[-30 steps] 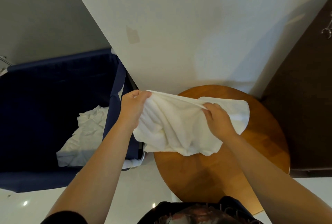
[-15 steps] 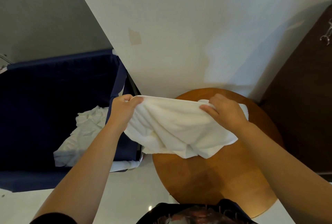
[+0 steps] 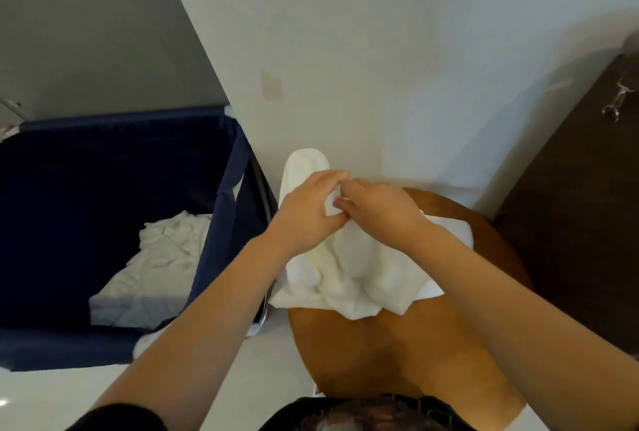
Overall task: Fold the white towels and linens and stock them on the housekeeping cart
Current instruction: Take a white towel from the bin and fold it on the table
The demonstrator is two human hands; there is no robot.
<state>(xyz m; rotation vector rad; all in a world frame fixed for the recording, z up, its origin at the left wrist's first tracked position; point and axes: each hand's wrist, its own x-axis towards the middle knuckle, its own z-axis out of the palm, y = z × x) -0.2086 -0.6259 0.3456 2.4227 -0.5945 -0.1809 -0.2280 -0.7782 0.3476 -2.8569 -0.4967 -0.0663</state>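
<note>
Pinching the white towel [image 3: 349,268] together, left hand [image 3: 311,213] and right hand [image 3: 380,209] meet above the round table [image 3: 397,354].

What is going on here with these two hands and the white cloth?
A person is folding a soft white towel over the far edge of a round wooden table. The left hand and the right hand meet at the towel's top and pinch it, and the rest hangs bunched below them. The fold is not yet done. To the left, a dark blue fabric bin holds crumpled white linen.
</note>
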